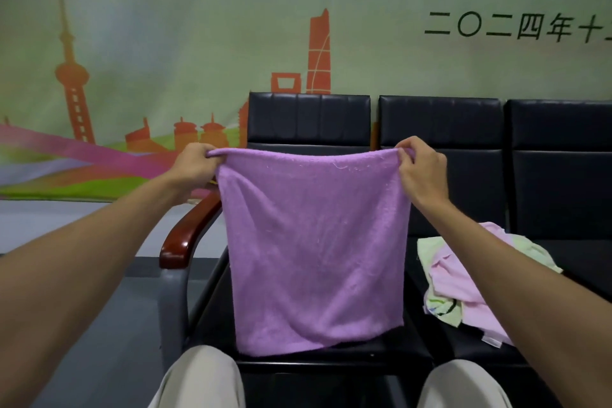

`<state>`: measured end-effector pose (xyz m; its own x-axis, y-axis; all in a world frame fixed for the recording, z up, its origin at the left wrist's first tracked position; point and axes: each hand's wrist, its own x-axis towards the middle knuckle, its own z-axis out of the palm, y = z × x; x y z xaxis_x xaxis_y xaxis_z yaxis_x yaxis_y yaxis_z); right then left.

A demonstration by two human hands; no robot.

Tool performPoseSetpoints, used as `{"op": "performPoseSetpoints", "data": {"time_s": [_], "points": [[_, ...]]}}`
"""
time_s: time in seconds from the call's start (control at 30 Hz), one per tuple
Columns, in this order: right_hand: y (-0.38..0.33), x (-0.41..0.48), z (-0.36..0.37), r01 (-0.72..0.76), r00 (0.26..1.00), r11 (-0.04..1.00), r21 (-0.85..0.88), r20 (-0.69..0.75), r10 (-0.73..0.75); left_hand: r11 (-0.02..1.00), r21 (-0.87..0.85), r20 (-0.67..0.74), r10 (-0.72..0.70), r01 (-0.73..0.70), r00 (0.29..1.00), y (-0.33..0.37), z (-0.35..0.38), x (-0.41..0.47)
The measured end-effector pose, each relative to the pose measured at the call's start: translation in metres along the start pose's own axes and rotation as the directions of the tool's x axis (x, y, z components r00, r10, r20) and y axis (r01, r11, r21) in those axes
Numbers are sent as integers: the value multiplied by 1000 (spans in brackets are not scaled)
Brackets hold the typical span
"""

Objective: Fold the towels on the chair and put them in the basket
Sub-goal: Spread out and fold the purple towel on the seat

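A purple towel (314,242) hangs spread out in front of me over the black chair seat (215,318). My left hand (195,169) pinches its upper left corner and my right hand (420,169) pinches its upper right corner, the top edge stretched between them. The towel's lower edge reaches down to the front of the seat. On the seat to the right lies a crumpled pile of towels (457,281), pale pink and pale green, partly hidden behind my right forearm. No basket is in view.
The chairs form a black row (440,122) against a wall banner (132,60). A wooden armrest (188,235) curves at the left end of the row. My knees (202,378) are at the bottom edge. Grey floor lies to the left.
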<state>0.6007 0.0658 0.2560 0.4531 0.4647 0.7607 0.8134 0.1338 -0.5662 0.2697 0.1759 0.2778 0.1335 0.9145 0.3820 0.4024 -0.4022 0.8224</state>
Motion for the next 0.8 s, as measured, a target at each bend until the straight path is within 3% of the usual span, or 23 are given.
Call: {"op": "performPoseSetpoints", "data": {"time_s": [0.07,0.13,0.3,0.43,0.5,0.6,0.7,0.8], "points": [[-2,2,-2,6,1000,999,-45,11,-5,977,-203,-26,-74,67,997,4,-3,3],[-6,6,-4,-96,995,995,25,0,97,933,-331,-38,-166,145,985,6,-7,5],[-10,5,3,-305,951,898,316,48,305,815,-473,-5,-383,335,924,1,-14,11],[-11,3,4,-373,928,817,439,201,315,789,-496,68,-381,362,922,-4,-24,10],[-12,3,-1,-334,926,837,434,318,205,871,-365,111,-310,328,944,-3,-28,7],[-11,6,-3,-265,907,911,316,403,123,986,-70,157,-139,151,978,3,-26,0],[-9,9,4,-158,954,987,43,266,141,980,193,-17,57,-53,998,3,-15,0],[-3,10,9,-63,990,994,-89,117,73,917,378,-152,201,-131,968,1,-5,-2]]}}
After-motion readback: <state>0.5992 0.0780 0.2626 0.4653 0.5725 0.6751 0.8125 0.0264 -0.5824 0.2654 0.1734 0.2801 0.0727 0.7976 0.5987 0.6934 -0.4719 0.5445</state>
